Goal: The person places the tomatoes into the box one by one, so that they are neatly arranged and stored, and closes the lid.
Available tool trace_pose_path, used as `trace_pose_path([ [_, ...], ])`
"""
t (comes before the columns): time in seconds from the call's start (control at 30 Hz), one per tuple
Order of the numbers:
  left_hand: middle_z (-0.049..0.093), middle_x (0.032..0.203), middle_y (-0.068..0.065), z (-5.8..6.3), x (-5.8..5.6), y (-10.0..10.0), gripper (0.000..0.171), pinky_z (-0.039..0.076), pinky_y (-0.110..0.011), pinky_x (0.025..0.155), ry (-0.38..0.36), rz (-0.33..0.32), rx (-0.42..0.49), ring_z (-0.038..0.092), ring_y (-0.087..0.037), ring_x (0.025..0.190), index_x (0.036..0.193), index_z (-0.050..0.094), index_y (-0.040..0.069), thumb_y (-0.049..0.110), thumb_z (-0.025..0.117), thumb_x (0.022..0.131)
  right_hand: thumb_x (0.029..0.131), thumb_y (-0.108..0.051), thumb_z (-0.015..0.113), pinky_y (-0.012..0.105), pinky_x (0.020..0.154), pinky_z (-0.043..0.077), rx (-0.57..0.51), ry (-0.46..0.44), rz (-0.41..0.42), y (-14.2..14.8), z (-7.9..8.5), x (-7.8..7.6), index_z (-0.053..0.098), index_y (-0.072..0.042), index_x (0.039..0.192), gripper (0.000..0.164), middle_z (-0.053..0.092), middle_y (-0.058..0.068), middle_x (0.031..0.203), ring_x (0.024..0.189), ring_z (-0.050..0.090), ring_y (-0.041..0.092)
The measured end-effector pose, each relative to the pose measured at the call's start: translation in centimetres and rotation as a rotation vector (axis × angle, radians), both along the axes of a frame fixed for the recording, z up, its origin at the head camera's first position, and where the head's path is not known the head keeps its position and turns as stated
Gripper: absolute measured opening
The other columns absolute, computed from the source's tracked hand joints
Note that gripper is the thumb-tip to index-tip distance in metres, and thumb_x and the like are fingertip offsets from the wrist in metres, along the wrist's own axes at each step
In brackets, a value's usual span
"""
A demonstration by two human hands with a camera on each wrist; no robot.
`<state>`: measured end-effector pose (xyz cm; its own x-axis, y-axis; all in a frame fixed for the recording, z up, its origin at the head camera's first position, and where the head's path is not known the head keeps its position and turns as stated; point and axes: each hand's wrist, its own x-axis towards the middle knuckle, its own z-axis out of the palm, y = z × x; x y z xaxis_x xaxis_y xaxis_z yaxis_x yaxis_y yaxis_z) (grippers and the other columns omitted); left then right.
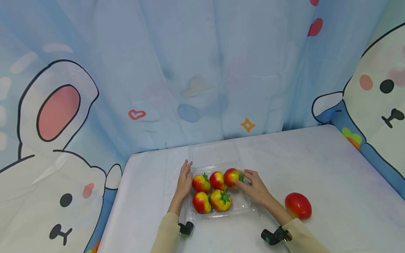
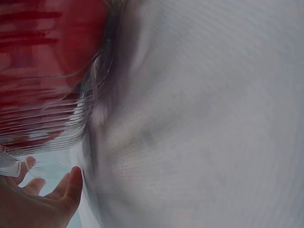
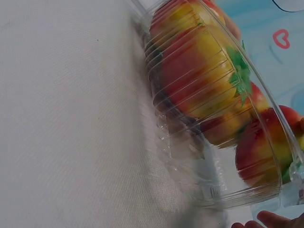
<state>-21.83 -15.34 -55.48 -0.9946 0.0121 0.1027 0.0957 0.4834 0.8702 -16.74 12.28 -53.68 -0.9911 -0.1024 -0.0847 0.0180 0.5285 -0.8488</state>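
Note:
A clear plastic clamshell box [image 1: 242, 207] holds several red and yellow tomatoes [image 1: 221, 200] with green leafy tops. Extended along its left wall is my left hand [image 1: 184, 179], whose fingertips touch the box near the lid hinge. The left wrist view shows these fingers [image 2: 73, 187] fairly straight beside the ridged plastic. My right hand [image 1: 254, 188] reaches over the right side and pinches the back-right tomato [image 1: 232, 176] between thumb and fingers. In the right wrist view, that tomato [image 3: 259, 156] appears through the plastic, and most of the hand is out of frame.
The box's transparent lid [image 1: 215, 154] lies folded back toward the curtain [image 1: 202, 70]. One red tomato-like fruit [image 1: 298, 206] lies on the white table [image 1: 284, 158], right of the box and close to my right forearm. Wrist cameras [image 1: 275, 236] are strapped to both arms.

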Motion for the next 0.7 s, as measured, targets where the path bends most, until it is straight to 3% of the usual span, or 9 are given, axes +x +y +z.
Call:
trace_pose_path([
  [0.37, 0.026, 0.160, -0.015, 0.04, -0.16, 0.02, 0.048, 0.030, -0.056, 0.112, 0.001, 0.001, 0.001, 0.040, -0.040, 0.137, 0.146, 0.045, 0.002, 0.007, 0.038, 0.099, 0.094, -0.037, 0.062, 0.061, 0.102, 0.042, 0.025, 0.080, 0.010, -0.20, -0.37, 0.02, 0.050, 0.000, 0.141, 0.060, 0.042, 0.027, 0.142, 0.129, 0.044, 0.044],
  [0.7, 0.027, 0.160, -0.015, 0.12, -0.15, -0.05, 0.048, 0.029, -0.056, 0.113, -0.005, 0.007, 0.005, 0.039, -0.039, 0.138, 0.146, 0.045, 0.003, 0.008, 0.039, 0.099, 0.095, -0.036, 0.061, 0.059, 0.099, 0.046, 0.032, 0.138, 0.006, -0.37, -0.67, -0.05, 0.050, 0.002, 0.140, 0.061, 0.042, 0.028, 0.140, 0.126, 0.046, 0.045],
])
